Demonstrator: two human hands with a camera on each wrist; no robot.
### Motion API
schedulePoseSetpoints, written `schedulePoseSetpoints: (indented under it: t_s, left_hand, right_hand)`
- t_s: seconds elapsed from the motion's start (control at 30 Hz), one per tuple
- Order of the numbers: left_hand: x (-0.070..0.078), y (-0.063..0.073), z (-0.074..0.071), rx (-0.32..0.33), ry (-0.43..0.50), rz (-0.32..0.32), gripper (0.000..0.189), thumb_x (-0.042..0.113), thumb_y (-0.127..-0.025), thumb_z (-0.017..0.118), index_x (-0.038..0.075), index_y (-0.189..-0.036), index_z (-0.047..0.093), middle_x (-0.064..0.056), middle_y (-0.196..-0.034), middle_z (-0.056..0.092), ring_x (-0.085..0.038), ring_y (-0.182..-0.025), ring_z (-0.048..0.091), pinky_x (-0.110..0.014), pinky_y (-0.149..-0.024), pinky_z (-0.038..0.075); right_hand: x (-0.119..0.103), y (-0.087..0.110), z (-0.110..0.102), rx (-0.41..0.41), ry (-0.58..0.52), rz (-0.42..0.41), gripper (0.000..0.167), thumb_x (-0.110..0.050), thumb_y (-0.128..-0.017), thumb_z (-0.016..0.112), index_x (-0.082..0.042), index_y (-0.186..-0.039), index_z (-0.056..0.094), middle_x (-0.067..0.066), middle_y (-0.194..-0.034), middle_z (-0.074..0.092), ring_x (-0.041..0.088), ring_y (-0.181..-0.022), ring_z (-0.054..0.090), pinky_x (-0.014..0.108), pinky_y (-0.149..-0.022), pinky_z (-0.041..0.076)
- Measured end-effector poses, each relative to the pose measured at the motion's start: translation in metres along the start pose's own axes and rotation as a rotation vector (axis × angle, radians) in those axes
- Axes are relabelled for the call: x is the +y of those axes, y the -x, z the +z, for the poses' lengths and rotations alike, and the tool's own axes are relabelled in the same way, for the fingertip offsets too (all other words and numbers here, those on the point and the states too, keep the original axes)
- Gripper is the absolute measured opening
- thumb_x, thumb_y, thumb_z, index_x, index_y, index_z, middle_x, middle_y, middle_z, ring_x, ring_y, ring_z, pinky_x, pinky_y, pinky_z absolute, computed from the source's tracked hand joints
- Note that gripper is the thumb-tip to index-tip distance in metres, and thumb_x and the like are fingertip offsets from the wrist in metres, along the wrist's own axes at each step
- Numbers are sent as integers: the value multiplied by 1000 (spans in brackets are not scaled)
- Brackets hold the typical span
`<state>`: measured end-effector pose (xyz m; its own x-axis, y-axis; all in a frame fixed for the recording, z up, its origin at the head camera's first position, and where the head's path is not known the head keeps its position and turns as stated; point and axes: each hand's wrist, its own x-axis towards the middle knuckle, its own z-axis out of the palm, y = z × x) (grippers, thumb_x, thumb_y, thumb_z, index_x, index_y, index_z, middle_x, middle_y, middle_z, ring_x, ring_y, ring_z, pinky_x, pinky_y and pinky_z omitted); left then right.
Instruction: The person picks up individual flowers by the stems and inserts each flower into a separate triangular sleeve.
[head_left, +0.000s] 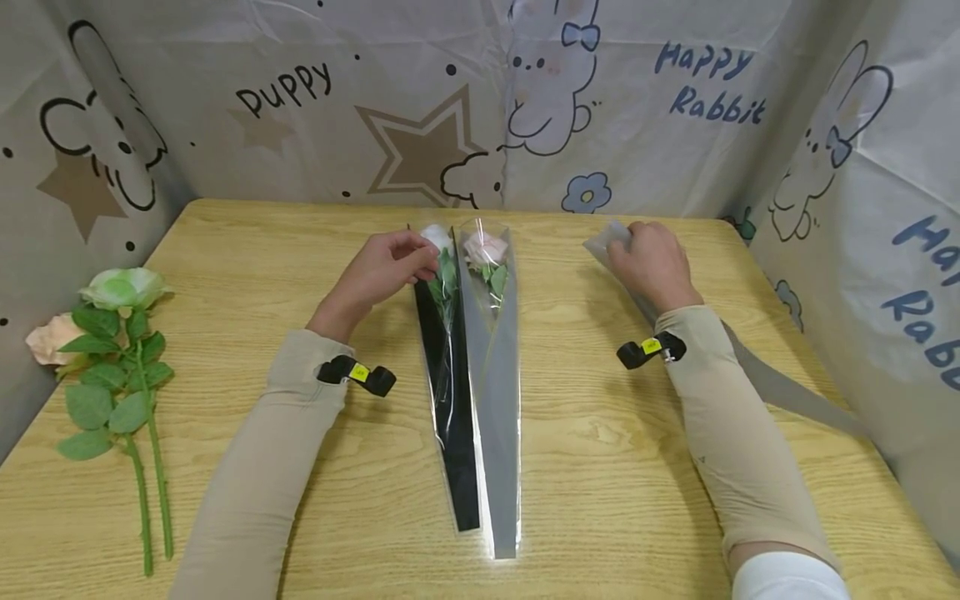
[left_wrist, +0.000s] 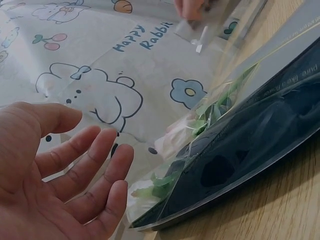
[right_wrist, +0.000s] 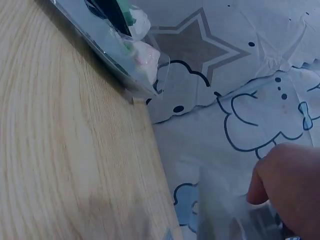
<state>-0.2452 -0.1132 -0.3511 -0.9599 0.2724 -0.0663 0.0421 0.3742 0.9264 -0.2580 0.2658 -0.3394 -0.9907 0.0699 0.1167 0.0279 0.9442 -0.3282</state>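
My left hand point(head_left: 386, 268) hovers over the top of a black-backed clear flower sleeve point(head_left: 459, 475), its fingers loosely bent with nothing in them in the left wrist view. Inside that sleeve is a white rose point(head_left: 435, 237) with green leaves. Just right of it lies a grey-backed sleeve point(head_left: 501, 467) holding a pale pink rose point(head_left: 485, 248). At the right, my right hand point(head_left: 654, 265) grips the wide upper end of another grey flower sleeve point(head_left: 795, 387), whose narrow end trails past the forearm towards the table's right edge.
Two loose artificial roses lie at the left of the wooden table point(head_left: 360, 500): a green-white rose point(head_left: 123, 289) and a peach rose point(head_left: 52, 340), with long stems pointing towards me. A printed cloth point(head_left: 300, 158) stands round the back and sides.
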Motion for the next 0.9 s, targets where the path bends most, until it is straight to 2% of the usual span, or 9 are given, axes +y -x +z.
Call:
schedulePoseSetpoints:
  t_s: [0.1,0.2,0.37,0.5,0.67,0.83,0.9]
  left_hand:
    - [0,0,0,-3,-4,1,35,29,-106,56,3,-129,64,-18,-119,73,-26,-105,72,-43,-98,56]
    - [0,0,-1,-7,-4,-6,36,29,-106,56,4,-130,64,-19,-121,72,-28,-107,72,-43,-99,56]
    - [2,0,-1,-9,-1,-12,37,30,-106,56,4,-130,64,-20,-122,72,-31,-110,71,-44,-101,55]
    - [3,1,0,-15,9,-2,37,30,-106,56,3,-130,63,-20,-123,71,-31,-109,71,-45,-101,55]
    - [5,2,1,-17,10,12,36,30,-106,57,2,-129,64,-20,-123,71,-29,-107,70,-45,-101,55]
    - [8,4,3,-21,15,29,36,29,-106,57,2,-128,64,-20,-122,71,-33,-109,69,-45,-99,55]
    - [9,5,4,-27,18,38,35,29,-106,58,3,-127,65,-20,-122,72,-33,-110,70,-46,-99,56]
  right_hand:
    - [-6,1,-2,22,-15,9,56,-29,-100,40,5,-144,52,32,-134,63,45,-111,63,60,-95,53]
    - [-11,2,-4,11,-48,26,53,-24,-99,44,0,-147,42,34,-130,63,46,-107,64,59,-91,54]
    - [-20,7,-7,-30,-109,13,53,-16,-94,53,-6,-143,33,34,-123,63,44,-101,64,57,-87,56]
    - [-26,11,-8,-11,-107,-79,41,-20,-99,50,-1,-136,45,30,-123,65,40,-99,64,54,-86,57]
    - [-36,17,-10,45,-74,-235,28,-18,-101,51,2,-115,65,24,-111,73,35,-91,65,49,-81,56]
    - [-47,25,-15,42,-104,-332,21,-17,-100,56,-1,-98,68,19,-88,70,30,-74,58,38,-66,46]
    - [-52,28,-17,30,-121,-354,20,-19,-101,59,-3,-94,68,15,-84,69,27,-72,57,35,-65,43]
